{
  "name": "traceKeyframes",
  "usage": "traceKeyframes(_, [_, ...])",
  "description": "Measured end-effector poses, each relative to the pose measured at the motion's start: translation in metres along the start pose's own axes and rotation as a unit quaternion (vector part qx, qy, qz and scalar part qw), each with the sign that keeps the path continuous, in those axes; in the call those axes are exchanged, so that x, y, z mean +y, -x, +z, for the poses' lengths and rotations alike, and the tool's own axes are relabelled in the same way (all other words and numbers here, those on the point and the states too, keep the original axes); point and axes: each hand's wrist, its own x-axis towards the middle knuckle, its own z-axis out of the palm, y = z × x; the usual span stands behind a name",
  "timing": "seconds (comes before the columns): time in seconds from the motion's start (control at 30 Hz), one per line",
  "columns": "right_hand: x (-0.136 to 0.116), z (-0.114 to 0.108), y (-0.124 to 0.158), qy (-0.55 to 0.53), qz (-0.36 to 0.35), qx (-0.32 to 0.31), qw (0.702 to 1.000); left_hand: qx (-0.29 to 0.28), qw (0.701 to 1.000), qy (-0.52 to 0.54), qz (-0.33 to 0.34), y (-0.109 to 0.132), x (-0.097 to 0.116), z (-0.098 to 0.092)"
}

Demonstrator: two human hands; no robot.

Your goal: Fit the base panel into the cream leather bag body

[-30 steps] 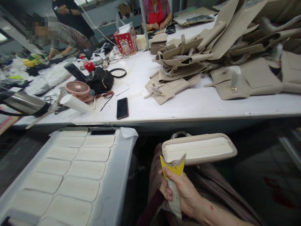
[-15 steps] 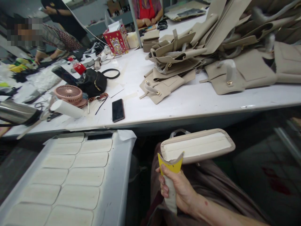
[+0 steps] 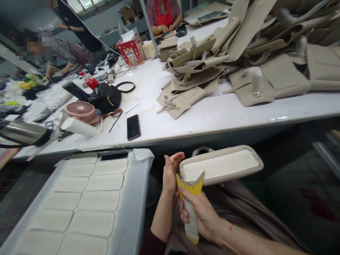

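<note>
My right hand (image 3: 198, 207) is closed around the wrapped grip of a yellow scraper (image 3: 191, 187), whose notched, pointed blade faces up. Behind the blade, a beige handbag (image 3: 255, 171) rests over my lap with its white, flat base panel (image 3: 223, 163) turned toward me. The blade overlaps the near left corner of the bag in view; I cannot tell if it touches. My left hand (image 3: 171, 171) is at the bag's left end, fingers stretched out and thumb apart, holding nothing. Whether its fingertips touch the bag is hard to make out.
A board (image 3: 130, 212) carrying several cream rounded panels (image 3: 91, 223) stands at the left. On the white table (image 3: 159, 131) lie a phone (image 3: 133, 126), a pink fan (image 3: 80, 110), a black pouch (image 3: 107, 97) and piled beige bag pieces (image 3: 196, 94). Co-workers (image 3: 164, 17) are across the table.
My left hand has come into view, reaching up to the bag's left end. My right hand with the scraper and the bag have barely shifted.
</note>
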Motion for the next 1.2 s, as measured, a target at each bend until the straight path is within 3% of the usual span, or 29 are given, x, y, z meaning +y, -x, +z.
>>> traceKeyframes(0.13, [-0.003,-0.001,0.000,-0.013,0.013,0.018,1.000,-0.056,0.991,-0.118,0.012,-0.004,0.004,0.012])
traceKeyframes(0.37, [-0.008,-0.009,0.001,-0.019,0.017,0.015,1.000,-0.030,0.981,-0.173,0.084,-0.005,0.000,0.021])
traceKeyframes(0.57, [-0.015,-0.016,0.005,-0.007,-0.003,0.020,1.000,-0.005,0.945,-0.294,0.142,-0.009,0.002,0.031])
traceKeyframes(0.67, [-0.018,-0.021,0.013,0.001,0.001,0.005,1.000,0.022,0.897,-0.404,0.179,-0.006,0.004,0.037])
traceKeyframes(0.8, [-0.020,-0.028,0.027,0.016,0.008,-0.011,1.000,0.061,0.776,-0.583,0.234,-0.003,0.008,0.050])
traceKeyframes(0.87, [-0.024,-0.031,0.036,0.049,-0.006,-0.014,0.999,0.070,0.755,-0.609,0.235,-0.004,0.010,0.055])
traceKeyframes(0.9, [-0.027,-0.033,0.040,0.076,-0.020,-0.014,0.997,0.070,0.777,-0.583,0.227,-0.005,0.011,0.056])
traceKeyframes(1.0, [-0.051,-0.038,0.055,0.180,-0.051,-0.021,0.982,0.056,0.897,-0.401,0.179,-0.012,0.011,0.050])
traceKeyframes(1.03, [-0.065,-0.041,0.060,0.215,-0.057,-0.026,0.975,0.051,0.924,-0.339,0.166,-0.014,0.010,0.045])
traceKeyframes(1.13, [-0.128,-0.053,0.060,0.321,-0.098,-0.025,0.942,0.037,0.962,-0.226,0.151,-0.012,0.002,0.026])
traceKeyframes(1.2, [-0.185,-0.065,0.047,0.417,-0.176,0.024,0.891,0.004,0.981,-0.140,0.135,-0.001,-0.005,0.014])
